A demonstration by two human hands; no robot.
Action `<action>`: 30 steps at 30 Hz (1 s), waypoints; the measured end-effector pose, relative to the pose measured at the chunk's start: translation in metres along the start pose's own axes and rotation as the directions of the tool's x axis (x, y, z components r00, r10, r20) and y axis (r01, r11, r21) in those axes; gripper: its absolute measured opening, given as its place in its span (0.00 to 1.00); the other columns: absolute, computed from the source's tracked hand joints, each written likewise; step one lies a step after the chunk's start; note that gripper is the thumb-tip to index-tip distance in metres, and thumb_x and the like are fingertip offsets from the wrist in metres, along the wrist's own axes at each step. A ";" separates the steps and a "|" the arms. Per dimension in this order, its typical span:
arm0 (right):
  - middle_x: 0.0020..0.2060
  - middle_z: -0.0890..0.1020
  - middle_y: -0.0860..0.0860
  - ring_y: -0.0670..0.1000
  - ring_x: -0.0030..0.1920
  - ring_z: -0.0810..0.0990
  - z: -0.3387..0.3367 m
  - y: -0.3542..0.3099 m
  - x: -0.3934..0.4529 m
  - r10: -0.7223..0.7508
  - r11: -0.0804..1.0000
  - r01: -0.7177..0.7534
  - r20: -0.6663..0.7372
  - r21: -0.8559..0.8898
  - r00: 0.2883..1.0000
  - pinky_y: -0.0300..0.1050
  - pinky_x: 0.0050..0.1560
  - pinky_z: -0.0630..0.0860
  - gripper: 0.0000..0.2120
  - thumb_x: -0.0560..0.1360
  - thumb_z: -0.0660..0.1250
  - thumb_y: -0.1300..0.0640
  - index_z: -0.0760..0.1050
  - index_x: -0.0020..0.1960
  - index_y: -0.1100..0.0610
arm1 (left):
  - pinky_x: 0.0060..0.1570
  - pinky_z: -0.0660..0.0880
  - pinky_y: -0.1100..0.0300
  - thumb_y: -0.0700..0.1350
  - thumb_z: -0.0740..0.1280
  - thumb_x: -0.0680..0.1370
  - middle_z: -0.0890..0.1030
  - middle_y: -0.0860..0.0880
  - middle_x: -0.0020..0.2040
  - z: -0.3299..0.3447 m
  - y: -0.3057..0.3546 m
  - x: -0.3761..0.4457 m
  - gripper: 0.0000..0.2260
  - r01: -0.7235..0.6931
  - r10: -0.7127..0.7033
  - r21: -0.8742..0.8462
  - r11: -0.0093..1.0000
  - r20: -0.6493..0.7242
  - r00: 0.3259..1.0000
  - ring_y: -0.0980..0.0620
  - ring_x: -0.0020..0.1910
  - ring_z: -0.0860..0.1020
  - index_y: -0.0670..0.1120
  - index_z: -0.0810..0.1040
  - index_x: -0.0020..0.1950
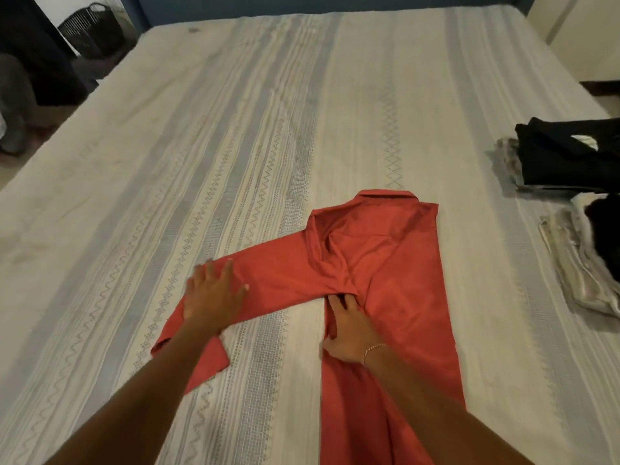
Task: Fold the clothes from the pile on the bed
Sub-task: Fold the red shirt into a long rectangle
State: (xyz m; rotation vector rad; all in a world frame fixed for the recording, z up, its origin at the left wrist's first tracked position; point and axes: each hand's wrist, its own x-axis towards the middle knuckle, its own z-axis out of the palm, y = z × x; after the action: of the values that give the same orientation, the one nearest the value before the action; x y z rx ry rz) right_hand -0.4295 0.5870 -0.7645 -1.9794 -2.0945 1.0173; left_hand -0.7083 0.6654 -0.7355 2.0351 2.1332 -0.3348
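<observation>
The red shirt (385,263) lies under both flat, spread hands; left hand (211,297) should smooth the sleeve (235,297), then fold it toward the right hand (349,330).

A collared shirt (385,263) lies on the bed (235,129), collar away from the person, one sleeve (241,290) stretched left. Folded clothes (577,203) sit at the bed's right edge; a laundry basket (92,31) stands beyond its far-left corner.

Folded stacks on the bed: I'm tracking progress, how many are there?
2, both at the bed's right edge: a black-topped stack farther away, and a pale stack nearer. The frame cuts both, so more may lie beyond.
</observation>
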 end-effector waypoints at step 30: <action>0.49 0.86 0.53 0.53 0.49 0.82 -0.162 0.049 0.020 0.632 0.242 -0.025 -0.139 0.970 0.762 0.48 0.55 0.79 0.08 0.80 0.65 0.58 0.83 0.47 0.54 | 0.36 0.79 0.56 0.39 0.63 0.80 0.84 0.46 0.34 -0.074 0.176 0.024 0.08 0.097 0.001 -0.982 0.165 0.098 0.995 0.48 0.33 0.81 0.39 0.82 0.48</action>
State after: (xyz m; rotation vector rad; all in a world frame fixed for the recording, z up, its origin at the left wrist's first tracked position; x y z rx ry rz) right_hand -0.3120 0.6671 -0.6714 -1.6735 -0.3921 1.1517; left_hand -0.5315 0.7159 -0.6787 1.0446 1.5190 0.8302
